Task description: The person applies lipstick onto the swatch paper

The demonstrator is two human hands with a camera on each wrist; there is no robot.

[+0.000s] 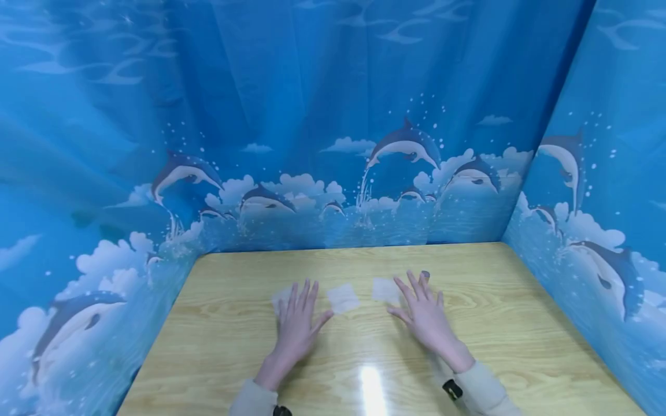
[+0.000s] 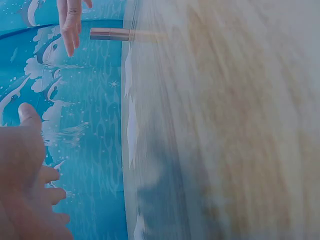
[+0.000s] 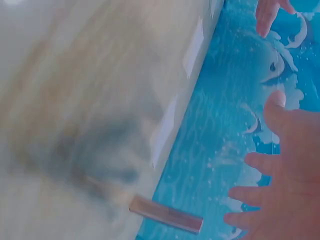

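Note:
Three thin white square sheets (image 1: pixel 343 298) lie in a row on the wooden table; their material is unclear. My left hand (image 1: pixel 298 326), fingers spread and palm down, is over the table and partly covers the left sheet (image 1: pixel 279 297). With spread fingers too, my right hand (image 1: pixel 426 319) has its fingertips beside the right sheet (image 1: pixel 384 289). A small shiny pinkish-brown tube (image 3: pixel 167 214), like a lipstick, stands upright just behind the right fingertips. In the head view only its top (image 1: pixel 425 274) shows. Neither hand holds anything.
The wood-grain table (image 1: pixel 234 358) ends at a blue dolphin-print curtain (image 1: pixel 312 115) at the back, with more curtain along both sides. A bright light reflection lies on the tabletop between the forearms. Dark bands sit at both wrists.

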